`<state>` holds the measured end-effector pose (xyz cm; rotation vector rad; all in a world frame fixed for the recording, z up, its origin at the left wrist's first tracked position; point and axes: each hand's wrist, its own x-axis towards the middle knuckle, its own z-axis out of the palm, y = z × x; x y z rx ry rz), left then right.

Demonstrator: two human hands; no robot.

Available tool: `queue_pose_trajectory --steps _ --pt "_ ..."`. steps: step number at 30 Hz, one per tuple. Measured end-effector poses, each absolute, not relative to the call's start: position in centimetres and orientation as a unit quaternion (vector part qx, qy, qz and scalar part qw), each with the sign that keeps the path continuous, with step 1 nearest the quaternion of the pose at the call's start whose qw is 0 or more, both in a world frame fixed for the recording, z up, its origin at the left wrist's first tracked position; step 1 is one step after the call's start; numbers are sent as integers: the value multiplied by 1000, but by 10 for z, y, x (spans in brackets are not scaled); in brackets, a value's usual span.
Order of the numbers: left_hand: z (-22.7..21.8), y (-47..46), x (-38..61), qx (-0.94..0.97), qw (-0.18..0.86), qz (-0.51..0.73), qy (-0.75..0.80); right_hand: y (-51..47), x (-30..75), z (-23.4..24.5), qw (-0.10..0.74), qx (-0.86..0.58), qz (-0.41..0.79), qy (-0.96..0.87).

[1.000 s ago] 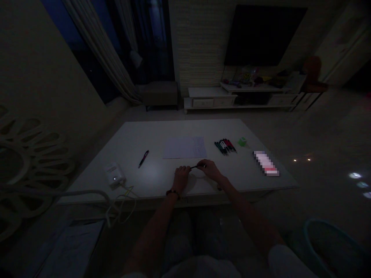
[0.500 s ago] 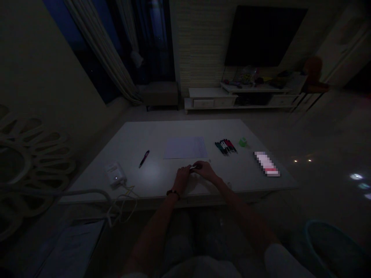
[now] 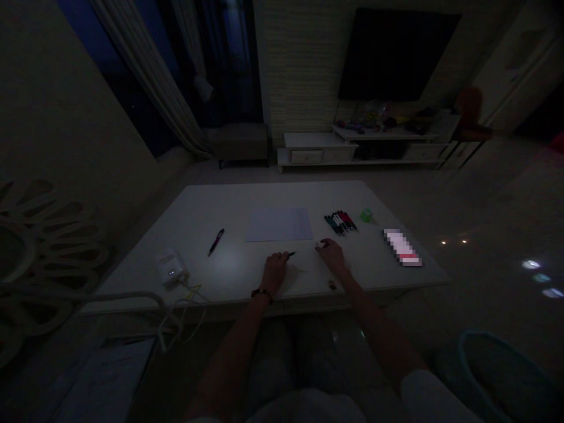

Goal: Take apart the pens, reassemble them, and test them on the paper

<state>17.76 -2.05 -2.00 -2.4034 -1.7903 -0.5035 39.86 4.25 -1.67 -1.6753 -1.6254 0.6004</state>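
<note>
My left hand (image 3: 275,271), with a dark beaded band at the wrist, rests low over the table's near side. Its fingers are closed round a pen (image 3: 291,254), whose dark end and thin tip point to the right. Most of that pen is hidden in the fist. To the right, my right hand (image 3: 331,256) is lowered to the table with fingertips pinched at a small pale piece (image 3: 317,245), too small and dark to name. A small dark item (image 3: 332,285) lies by the near edge below my right wrist.
On the white table (image 3: 238,200) lie a sheet of paper (image 3: 277,223), several pens (image 3: 340,223) in a row, a green cube (image 3: 366,215), a phone (image 3: 402,248), a lone pen (image 3: 215,242) and a white box (image 3: 171,267) with cables. A teal-rimmed basket (image 3: 462,346) stands right.
My hands were together at the pen and are now apart. My right hand has moved right to the small pale piece; the pen's dark end now shows from my left hand.
</note>
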Motion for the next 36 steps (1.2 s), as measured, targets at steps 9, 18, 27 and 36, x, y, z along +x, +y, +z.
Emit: queue_pose_trajectory --steps 9,18,27,36 --pt "-17 -23 179 -785 41 -169 -594 61 388 -18 302 -662 171 -665" --pt "-14 -23 179 -789 33 -170 -590 18 363 5 410 -481 370 -681" --pt "-12 -24 177 -798 27 -160 -581 13 347 4 428 -460 360 -690" --pt "-13 -25 177 -803 29 -160 -573 11 342 4 391 -481 336 -709"
